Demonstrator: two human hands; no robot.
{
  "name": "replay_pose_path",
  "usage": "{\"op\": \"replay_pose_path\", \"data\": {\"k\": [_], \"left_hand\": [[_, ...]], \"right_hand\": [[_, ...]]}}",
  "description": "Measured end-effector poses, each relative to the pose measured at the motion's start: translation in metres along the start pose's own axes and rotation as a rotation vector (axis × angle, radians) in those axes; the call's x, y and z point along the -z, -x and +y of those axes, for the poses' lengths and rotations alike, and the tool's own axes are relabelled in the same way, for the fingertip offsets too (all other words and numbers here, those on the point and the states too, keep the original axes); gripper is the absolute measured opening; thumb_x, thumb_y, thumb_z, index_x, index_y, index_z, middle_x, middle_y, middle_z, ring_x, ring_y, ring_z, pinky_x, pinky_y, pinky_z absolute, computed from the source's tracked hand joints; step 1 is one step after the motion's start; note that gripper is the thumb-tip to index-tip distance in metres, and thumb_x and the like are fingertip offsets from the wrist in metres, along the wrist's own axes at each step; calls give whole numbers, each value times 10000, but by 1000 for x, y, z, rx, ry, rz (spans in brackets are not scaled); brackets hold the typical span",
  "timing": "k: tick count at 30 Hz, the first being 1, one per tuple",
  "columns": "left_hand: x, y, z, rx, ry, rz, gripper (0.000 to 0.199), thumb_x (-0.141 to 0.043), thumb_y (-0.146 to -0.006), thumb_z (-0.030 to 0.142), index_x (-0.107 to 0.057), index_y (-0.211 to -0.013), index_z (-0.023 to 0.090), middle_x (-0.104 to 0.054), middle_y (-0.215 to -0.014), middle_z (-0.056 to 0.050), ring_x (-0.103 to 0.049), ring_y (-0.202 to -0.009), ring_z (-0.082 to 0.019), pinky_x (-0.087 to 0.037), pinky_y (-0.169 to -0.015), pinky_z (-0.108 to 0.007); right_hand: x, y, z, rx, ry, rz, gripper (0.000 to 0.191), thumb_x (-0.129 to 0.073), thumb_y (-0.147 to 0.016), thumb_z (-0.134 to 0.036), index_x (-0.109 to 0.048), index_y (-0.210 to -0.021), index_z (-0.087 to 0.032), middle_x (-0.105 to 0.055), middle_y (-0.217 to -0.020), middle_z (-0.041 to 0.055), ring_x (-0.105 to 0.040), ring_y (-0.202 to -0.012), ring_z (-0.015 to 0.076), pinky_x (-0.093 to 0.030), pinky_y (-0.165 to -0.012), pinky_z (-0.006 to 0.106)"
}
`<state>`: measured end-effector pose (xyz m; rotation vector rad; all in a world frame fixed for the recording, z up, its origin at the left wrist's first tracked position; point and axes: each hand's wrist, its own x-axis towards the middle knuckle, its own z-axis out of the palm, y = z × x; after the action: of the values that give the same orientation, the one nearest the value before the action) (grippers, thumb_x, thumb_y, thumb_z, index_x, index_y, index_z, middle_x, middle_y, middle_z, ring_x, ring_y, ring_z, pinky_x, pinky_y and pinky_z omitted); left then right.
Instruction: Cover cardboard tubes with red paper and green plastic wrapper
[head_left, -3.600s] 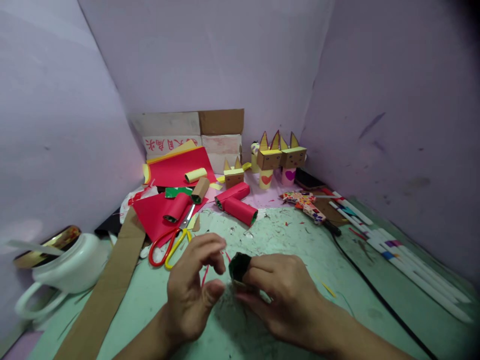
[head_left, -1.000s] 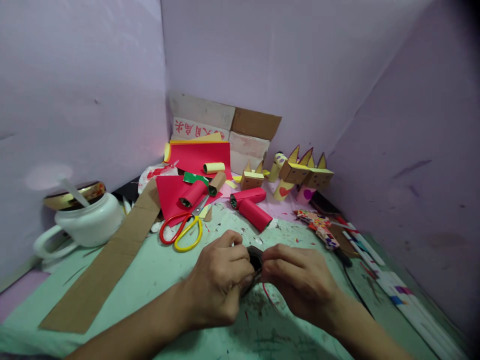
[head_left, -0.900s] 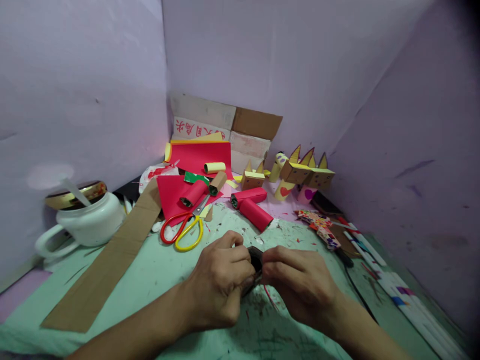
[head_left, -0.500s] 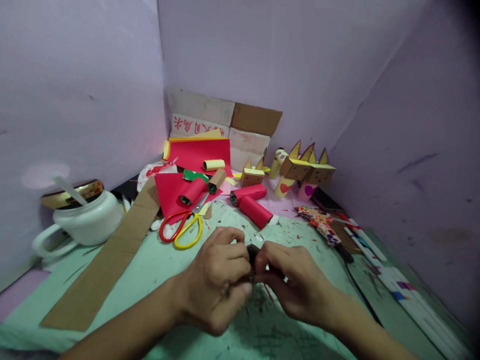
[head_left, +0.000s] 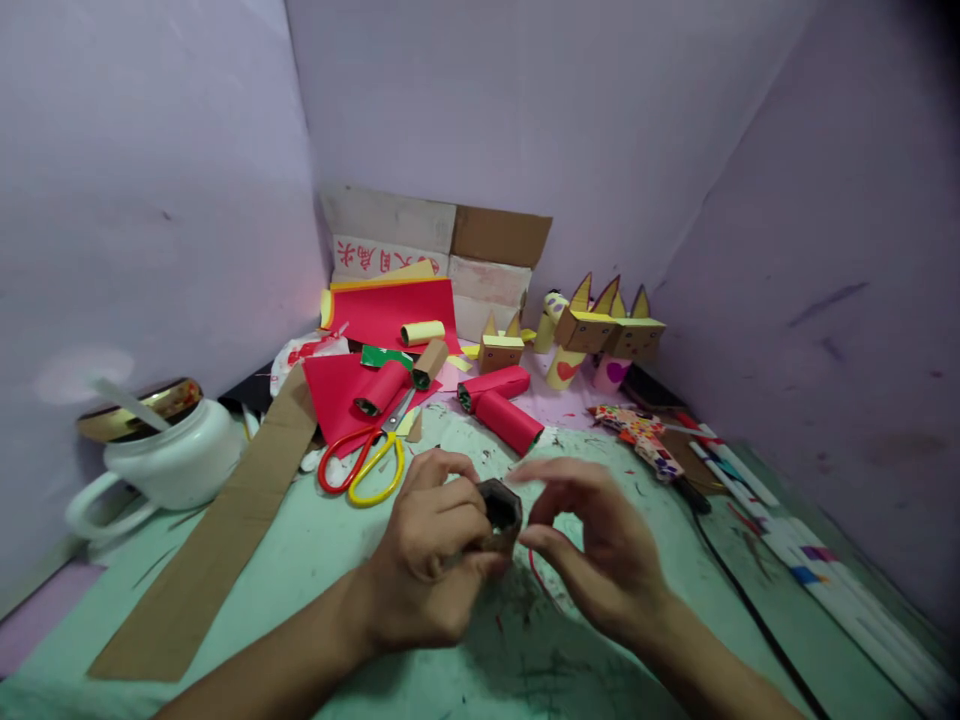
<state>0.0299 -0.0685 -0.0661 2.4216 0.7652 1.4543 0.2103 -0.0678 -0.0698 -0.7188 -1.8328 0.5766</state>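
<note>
My left hand point(head_left: 427, 560) is wrapped round a short brown cardboard tube point(head_left: 513, 535), whose dark, angular open end faces up and to the right. Just right of that end, my right hand point(head_left: 600, 550) is held with thumb and fingers apart, slightly blurred, holding nothing. A thin red line or strand point(head_left: 536, 570) shows under the right thumb. Beyond the hands lie red paper-covered tubes point(head_left: 510, 420). Scissors point(head_left: 379, 455) with one red and one yellow handle rest to the left of them.
A cardboard strip point(head_left: 202, 545) and a white lidded pot point(head_left: 176, 460) occupy the left. Cardboard animal figures point(head_left: 585, 330) stand at the back right. A patterned glue gun point(head_left: 641, 440) with a black cord and several markers point(head_left: 840, 590) lie on the right. Red paper point(head_left: 405, 310) leans behind.
My right hand has let go of the tube's rim and opened, moving slightly right. The tube's open end is now exposed in my left hand. The view has shifted slightly.
</note>
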Motion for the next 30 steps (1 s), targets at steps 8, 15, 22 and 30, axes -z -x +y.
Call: {"op": "replay_pose_path", "data": {"k": [8,15,22,30], "left_hand": [[2,1,-5,29,-9,20,124,-637,-676,98,-546,-654,179,-561,-649,-27,-480,-823,-226,-390,-805,-415],[4,2,-5,110,-86,12,155,-544,-751,114,-526,-609,175,-537,-601,-21,-480,-804,-220,-365,-777,-390],[5,2,-18,698,302,327,231,-674,-670,285,-596,-482,176,-541,-574,-7,-496,-725,-195,-372,-700,-297],[-6,-2,-40,1044,643,418,348,-775,-549,457,-679,-648,138,-613,-589,-1,-533,-628,-162,-412,-627,-266]], "right_hand": [[-15,8,27,-258,-185,-316,667,-748,-714,-303,-416,-1288,-230,-567,-1200,81,-564,-1049,253,-464,-887,379],[-18,2,24,-176,-105,-267,456,-735,-682,-225,-608,-1119,-203,-658,-969,35,-599,-862,224,-456,-775,333],[-19,2,31,-361,-307,-233,469,-737,-696,-301,-601,-1126,-171,-650,-1027,66,-594,-952,249,-466,-835,369],[-17,4,37,-518,-491,-25,781,-818,-589,-382,-400,-1240,-273,-490,-1250,116,-537,-1105,289,-505,-797,407]]}}
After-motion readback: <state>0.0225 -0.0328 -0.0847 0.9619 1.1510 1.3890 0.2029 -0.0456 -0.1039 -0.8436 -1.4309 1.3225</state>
